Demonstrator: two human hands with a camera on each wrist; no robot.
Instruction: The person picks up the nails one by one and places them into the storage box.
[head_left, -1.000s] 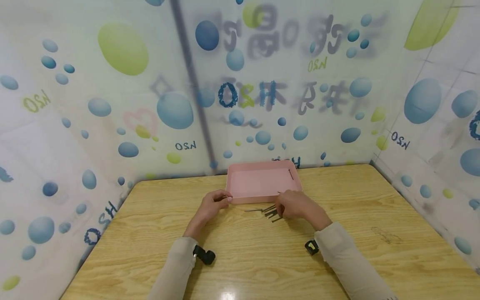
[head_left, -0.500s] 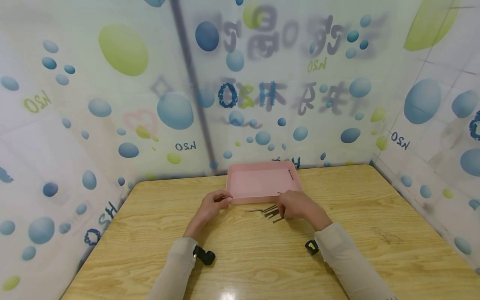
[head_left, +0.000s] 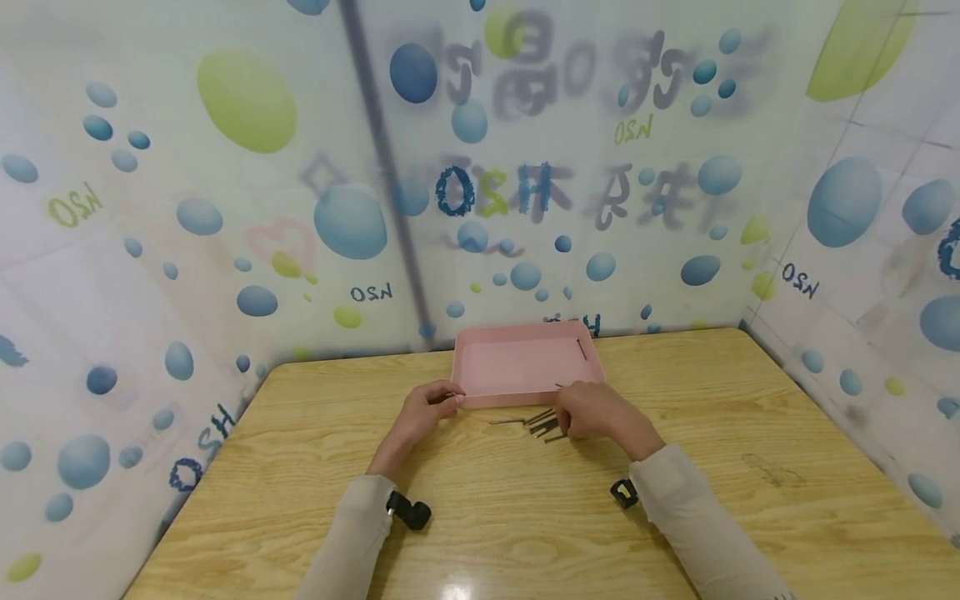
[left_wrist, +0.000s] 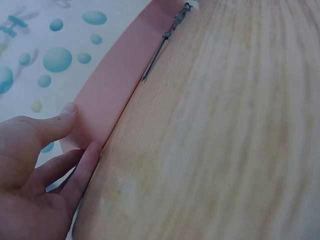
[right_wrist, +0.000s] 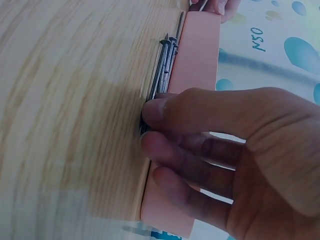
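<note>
My left hand (head_left: pixel 427 410) is at the front left corner of a pink tray (head_left: pixel 517 398). In the left wrist view its thumb lies against the tray's wall (left_wrist: pixel 112 85), with fingers bent at the lower corner. My right hand (head_left: pixel 592 408) is at the tray's front right, over a small pile of dark nails (head_left: pixel 542 425) on the table. The right wrist view shows thumb and forefinger pinching among the nails (right_wrist: pixel 165 65); which nail they hold is partly hidden. One nail (head_left: pixel 508 421) lies left of the pile. Another nail (head_left: pixel 582 349) is inside the tray, near its right wall.
The wooden table (head_left: pixel 480 508) runs up to a patterned curtain (head_left: pixel 525 208) close behind the tray. A dark scribble-like mark (head_left: pixel 772 471) shows on the table at right. Black wrist cameras sit on both cuffs.
The nail nearest me under the right hand has shifted slightly. Both hands and the tray stay almost still.
</note>
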